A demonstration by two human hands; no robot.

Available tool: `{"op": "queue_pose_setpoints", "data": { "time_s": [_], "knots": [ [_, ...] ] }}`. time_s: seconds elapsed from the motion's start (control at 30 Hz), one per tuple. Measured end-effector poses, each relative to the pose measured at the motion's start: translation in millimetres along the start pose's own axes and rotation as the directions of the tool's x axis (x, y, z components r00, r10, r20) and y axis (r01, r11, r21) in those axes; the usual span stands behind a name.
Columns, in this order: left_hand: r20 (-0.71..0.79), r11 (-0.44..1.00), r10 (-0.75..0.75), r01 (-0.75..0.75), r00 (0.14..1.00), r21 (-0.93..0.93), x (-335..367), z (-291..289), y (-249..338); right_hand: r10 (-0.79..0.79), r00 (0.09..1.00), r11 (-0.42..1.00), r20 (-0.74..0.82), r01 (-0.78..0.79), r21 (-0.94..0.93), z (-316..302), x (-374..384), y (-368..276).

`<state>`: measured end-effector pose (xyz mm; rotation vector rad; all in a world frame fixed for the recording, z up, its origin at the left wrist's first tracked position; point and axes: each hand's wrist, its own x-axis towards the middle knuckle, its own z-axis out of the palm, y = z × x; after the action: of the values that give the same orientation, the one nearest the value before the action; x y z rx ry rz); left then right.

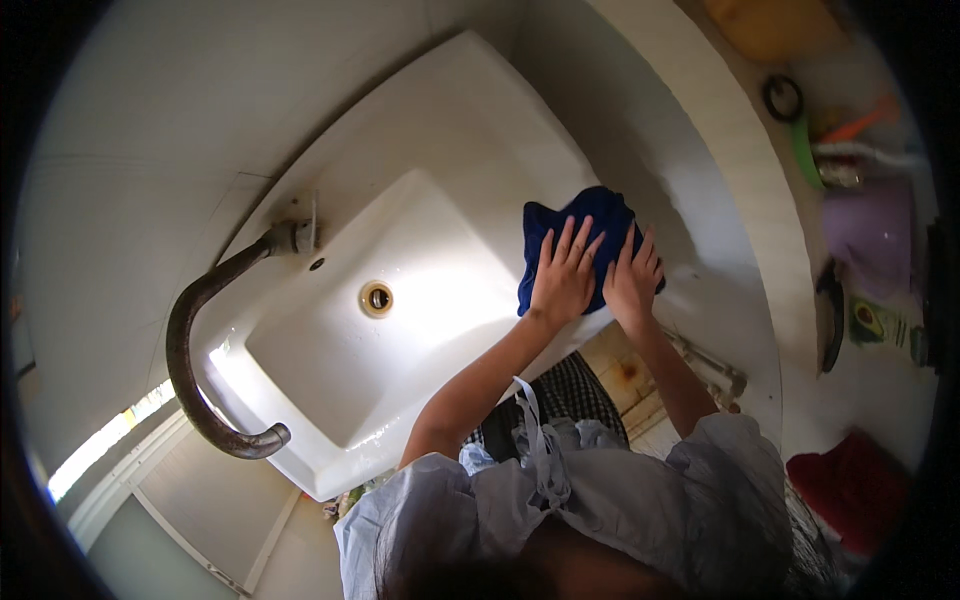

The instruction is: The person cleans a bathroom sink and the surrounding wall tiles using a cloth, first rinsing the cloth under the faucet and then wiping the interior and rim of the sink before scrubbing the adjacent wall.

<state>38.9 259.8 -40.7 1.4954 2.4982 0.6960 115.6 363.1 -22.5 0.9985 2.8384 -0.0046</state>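
A dark blue cloth (535, 232) lies bunched over the right-hand rim of a white sink (490, 130). My left hand (567, 268) rests on top of the cloth with its fingers stretched out. Close beside it, my right hand (633, 280) presses on the cloth's right part, its fingers also extended and a little apart. Some of the cloth's underside and the rim beneath it are hidden.
A curved, worn metal faucet (185, 345) arches at the sink's left. The drain (377, 299) is in the basin. On the right are a pale ledge (745, 170), a purple container (868, 235), a dark red cloth (848, 488) and pipes (708, 365) below.
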Motion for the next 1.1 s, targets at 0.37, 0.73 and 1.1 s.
{"op": "queue_pose_setpoints", "data": {
  "time_s": [0.37, 0.73, 1.1],
  "knots": [
    [-0.347, 0.764, -0.180, 0.353, 0.921, 0.541, 130, -60, -173, -0.022, 0.969, 0.899, -0.246, 0.127, 0.420, -23, 193, -153],
    [-0.711, 0.679, -0.349, 0.688, 0.610, 0.257, 45, -90, -227, -0.430, 0.631, 0.574, -0.646, 0.743, 0.344, -17, 185, -282],
    [-0.522, 0.975, -0.161, 0.218, 0.838, 0.050, 110, -64, -180, -0.590, 0.666, 0.729, -0.456, 0.682, 0.052, -33, 223, -154]
  ]
}}
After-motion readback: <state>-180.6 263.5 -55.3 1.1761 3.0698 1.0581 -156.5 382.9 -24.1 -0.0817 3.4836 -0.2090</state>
